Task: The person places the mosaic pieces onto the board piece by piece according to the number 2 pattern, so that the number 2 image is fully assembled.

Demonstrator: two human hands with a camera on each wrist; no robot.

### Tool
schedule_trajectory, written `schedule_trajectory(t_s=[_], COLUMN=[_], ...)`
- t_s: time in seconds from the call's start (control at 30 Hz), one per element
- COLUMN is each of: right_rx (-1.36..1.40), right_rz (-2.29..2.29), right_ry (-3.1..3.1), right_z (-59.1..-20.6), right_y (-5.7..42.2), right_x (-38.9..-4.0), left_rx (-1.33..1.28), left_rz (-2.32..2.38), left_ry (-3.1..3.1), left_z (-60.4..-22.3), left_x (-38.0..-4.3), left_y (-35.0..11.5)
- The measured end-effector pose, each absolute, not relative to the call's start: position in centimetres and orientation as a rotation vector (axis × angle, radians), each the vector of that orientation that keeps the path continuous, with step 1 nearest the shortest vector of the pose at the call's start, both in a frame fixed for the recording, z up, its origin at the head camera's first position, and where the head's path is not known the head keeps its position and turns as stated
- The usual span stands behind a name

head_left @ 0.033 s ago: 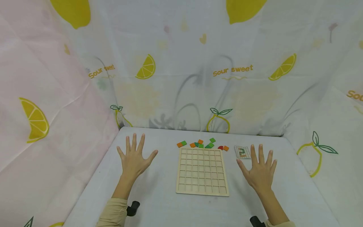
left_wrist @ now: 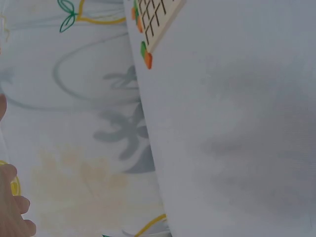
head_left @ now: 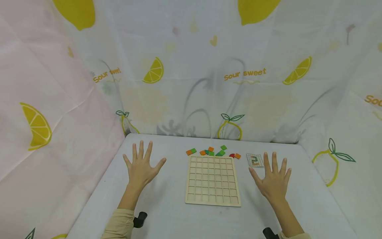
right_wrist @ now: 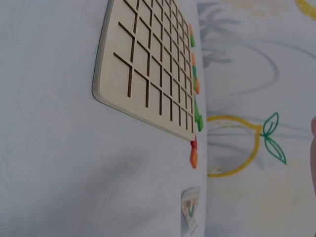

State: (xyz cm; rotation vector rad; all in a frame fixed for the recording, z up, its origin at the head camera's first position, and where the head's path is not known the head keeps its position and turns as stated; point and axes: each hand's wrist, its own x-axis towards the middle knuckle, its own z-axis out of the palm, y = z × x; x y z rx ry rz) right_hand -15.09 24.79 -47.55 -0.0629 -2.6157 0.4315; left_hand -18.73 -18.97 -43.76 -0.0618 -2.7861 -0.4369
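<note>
The board (head_left: 211, 184) lies flat on the table (head_left: 167, 212) between our two hands, and all the tiles (head_left: 211, 149) we see lie outside its grid, in a loose row along its far edge. Most are green or orange; one red piece (head_left: 231, 155) sits near the far right corner, beside an orange tile. A card (head_left: 255, 160) with a coloured figure lies right of the board, near our right thumb.

Our left hand (head_left: 140, 170) and right hand (head_left: 273, 182) are spread, backs up, fingers straight and well apart, holding nothing. Both seem raised off the table, though we cannot tell how high. We judge this a ready pose, with no piece taken up. Handling a tile would call for a reach past the board and a fine pinch, for the pieces are small and thin.

Some tiles crowd the board's far edge, so a fingertip could knock a neighbour. Behind them a strip of table runs to the cloth (head_left: 191, 106), which rises there and bounds our reach. We have wide room between left hand and board, less on the right.
</note>
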Motion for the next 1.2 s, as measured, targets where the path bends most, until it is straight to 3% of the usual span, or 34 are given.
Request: schedule_trajectory(t_s=[0.77,1.2], right_rx=[0.071,0.209], right_rz=[0.606,0.911], right_ry=[-2.528,-2.415], right_z=[-50.2,-54.2], right_y=[24.1,22.3], right_x=[-15.6,-20.0], left_rx=[-0.048,-0.214], left_rz=[-0.479,-0.947], left_ry=[-2.838,-2.83], left_z=[-45.9,-53.3], left_x=[-18.5,-18.8], left_y=[-17.9,-12.6])
